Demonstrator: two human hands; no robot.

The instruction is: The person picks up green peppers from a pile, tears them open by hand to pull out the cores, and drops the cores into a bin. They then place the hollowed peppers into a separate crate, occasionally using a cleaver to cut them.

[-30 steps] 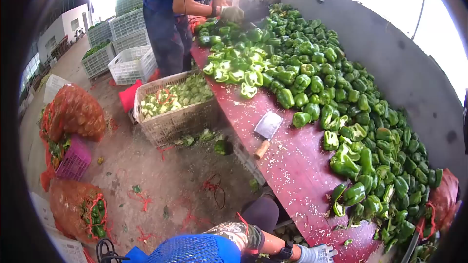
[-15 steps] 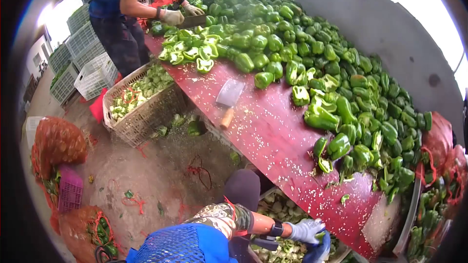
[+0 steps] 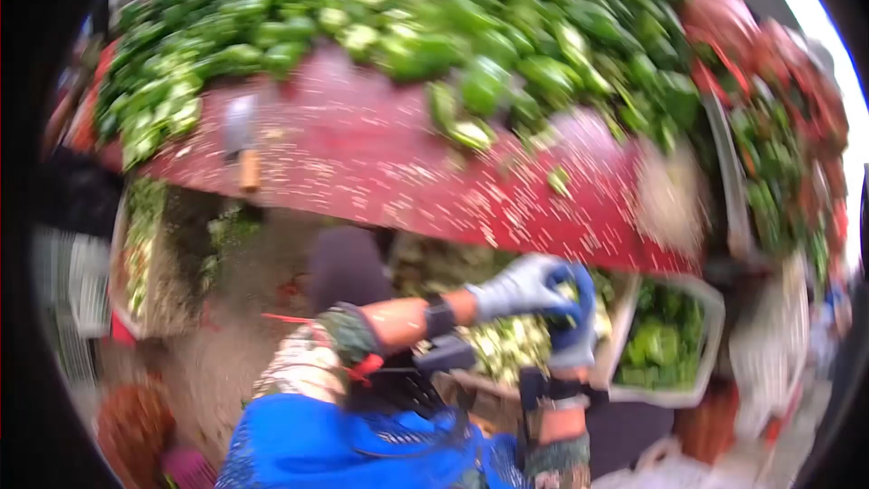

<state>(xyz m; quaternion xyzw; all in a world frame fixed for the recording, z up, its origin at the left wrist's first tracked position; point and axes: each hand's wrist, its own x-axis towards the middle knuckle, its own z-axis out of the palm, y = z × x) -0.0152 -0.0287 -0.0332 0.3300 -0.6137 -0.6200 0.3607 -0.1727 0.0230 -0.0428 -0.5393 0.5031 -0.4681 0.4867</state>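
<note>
My left hand (image 3: 520,288), in a light grey glove, reaches in from the left over a crate of pale pepper pieces (image 3: 507,344). Its fingers are curled against a small green pepper piece (image 3: 568,292). My right hand (image 3: 577,317), in a blue and grey glove, is wrapped round the same piece from the other side. Both hands are just below the front edge of the red table (image 3: 362,172). A cleaver (image 3: 241,131) with a wooden handle lies at the table's left. Motion blurs the fingertips.
Green peppers (image 3: 489,81), some halved, are heaped along the table's back. A white crate (image 3: 715,335) of green pieces stands at the right, another crate (image 3: 149,254) at the left. Red net bags (image 3: 724,14) are at the back right. My knee (image 3: 346,264) is below the table.
The camera view has swung right and down, so the table and cleaver appear further left. The co-worker is largely out of view. Both my hands show more fully, still together at the pepper piece.
</note>
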